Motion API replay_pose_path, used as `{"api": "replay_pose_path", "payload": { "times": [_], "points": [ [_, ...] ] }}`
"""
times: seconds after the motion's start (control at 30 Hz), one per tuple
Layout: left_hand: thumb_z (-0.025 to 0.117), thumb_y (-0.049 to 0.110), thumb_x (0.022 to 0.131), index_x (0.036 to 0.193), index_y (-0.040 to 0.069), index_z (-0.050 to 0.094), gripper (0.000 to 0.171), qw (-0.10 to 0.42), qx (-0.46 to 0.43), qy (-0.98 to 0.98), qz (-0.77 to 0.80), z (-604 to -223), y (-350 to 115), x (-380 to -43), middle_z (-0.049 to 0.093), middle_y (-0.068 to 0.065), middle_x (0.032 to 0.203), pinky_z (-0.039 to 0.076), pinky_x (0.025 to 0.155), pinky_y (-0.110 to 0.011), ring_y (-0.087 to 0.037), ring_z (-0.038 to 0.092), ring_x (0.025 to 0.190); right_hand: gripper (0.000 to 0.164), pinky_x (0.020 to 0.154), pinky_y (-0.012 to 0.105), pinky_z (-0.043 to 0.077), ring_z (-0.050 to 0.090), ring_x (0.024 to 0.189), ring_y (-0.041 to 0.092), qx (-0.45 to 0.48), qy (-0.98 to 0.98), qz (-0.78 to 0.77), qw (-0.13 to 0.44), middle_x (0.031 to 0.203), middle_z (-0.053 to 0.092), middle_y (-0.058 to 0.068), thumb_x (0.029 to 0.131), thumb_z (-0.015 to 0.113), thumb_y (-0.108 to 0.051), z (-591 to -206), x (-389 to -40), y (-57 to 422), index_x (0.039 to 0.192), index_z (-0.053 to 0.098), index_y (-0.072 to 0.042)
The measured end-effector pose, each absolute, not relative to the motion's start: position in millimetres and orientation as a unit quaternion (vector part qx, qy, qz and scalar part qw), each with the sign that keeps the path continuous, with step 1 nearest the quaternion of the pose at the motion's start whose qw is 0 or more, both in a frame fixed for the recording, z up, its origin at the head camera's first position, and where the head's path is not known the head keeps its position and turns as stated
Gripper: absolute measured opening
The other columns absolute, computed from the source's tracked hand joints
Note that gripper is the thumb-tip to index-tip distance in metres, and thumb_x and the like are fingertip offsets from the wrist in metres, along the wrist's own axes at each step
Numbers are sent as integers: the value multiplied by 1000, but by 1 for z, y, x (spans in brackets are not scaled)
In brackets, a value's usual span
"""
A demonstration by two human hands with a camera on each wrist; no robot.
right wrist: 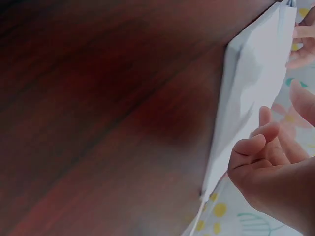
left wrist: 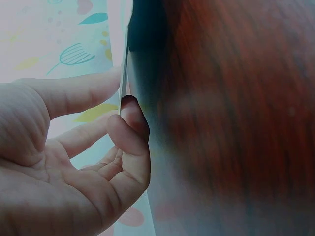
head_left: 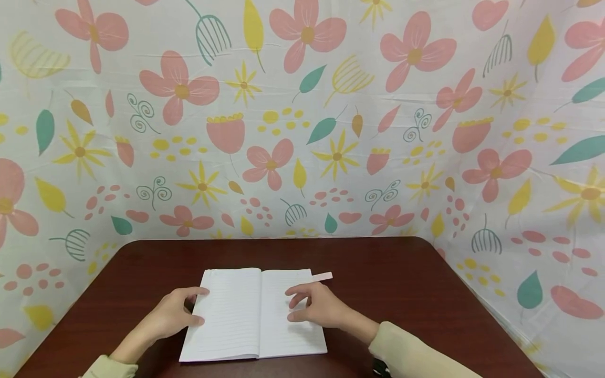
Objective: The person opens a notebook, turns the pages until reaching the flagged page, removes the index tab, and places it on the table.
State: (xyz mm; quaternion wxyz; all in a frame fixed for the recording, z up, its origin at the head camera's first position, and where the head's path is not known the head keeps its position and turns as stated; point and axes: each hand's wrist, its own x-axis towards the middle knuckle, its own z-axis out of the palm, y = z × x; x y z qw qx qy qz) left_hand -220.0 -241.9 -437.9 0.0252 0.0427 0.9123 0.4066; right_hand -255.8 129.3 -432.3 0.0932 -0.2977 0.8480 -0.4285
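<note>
An open notebook (head_left: pixel 227 320) with white lined pages lies on the dark wooden table, its spine running toward the person. My left hand (head_left: pixel 167 314) holds the notebook's left edge; the left wrist view shows that edge (left wrist: pixel 125 64) pinched between its fingers. Over the right page hovers my right hand (head_left: pixel 323 306), fingers loosely bent and nothing between them. In the right wrist view, the right hand (right wrist: pixel 275 169) is beside the notebook (right wrist: pixel 256 64). A pale pink paper strip (head_left: pixel 323 276) sticks out past the top right of the notebook.
The reddish-brown table (head_left: pixel 402 294) extends around the notebook on all sides. Behind it and along the sides hangs a white cloth (head_left: pixel 302 210) printed with flowers and leaves. Something small and black (head_left: pixel 380 367) shows under the right sleeve (head_left: pixel 411 352).
</note>
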Motion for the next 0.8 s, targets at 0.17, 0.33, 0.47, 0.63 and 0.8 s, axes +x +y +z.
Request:
{"api": "replay_pose_path", "payload": {
  "times": [0.17, 0.33, 0.47, 0.63, 0.8],
  "points": [
    [89, -6, 75, 130, -1, 70, 59, 26, 46, 910, 411, -440, -243, -219, 61, -12, 102, 55, 66, -36, -20, 65, 69, 50, 60, 26, 46, 52, 64, 15, -296, 848, -430, 95, 98, 75, 5, 86, 89, -15, -433, -257, 145, 131, 71, 0],
    [89, -7, 75, 131, -2, 69, 59, 31, 46, 906, 419, -441, -243, -219, 62, -13, 103, 56, 66, -36, -21, 66, 69, 52, 60, 26, 43, 51, 66, 17, -293, 852, -425, 91, 97, 73, 8, 86, 89, -14, -432, -258, 157, 131, 70, 2],
    [88, -7, 76, 131, -2, 69, 59, 33, 45, 905, 422, -441, -243, -219, 62, -13, 104, 56, 66, -37, -21, 67, 70, 53, 58, 25, 41, 48, 62, 13, -294, 859, -410, 87, 96, 69, 9, 84, 90, -13, -434, -259, 168, 131, 70, 2],
    [89, -6, 76, 131, -1, 70, 59, 35, 41, 909, 414, -438, -242, -219, 61, -14, 105, 55, 68, -37, -21, 65, 70, 56, 61, 26, 41, 44, 64, 11, -306, 873, -372, 80, 99, 63, 6, 83, 91, -16, -436, -260, 181, 132, 70, -1],
    [89, -6, 76, 131, -2, 70, 59, 37, 41, 910, 411, -437, -243, -220, 62, -14, 105, 55, 68, -37, -21, 64, 69, 62, 74, 31, 43, 50, 86, 22, -309, 881, -346, 93, 104, 58, 5, 84, 91, -22, -438, -260, 191, 138, 67, -5]
  ]
}}
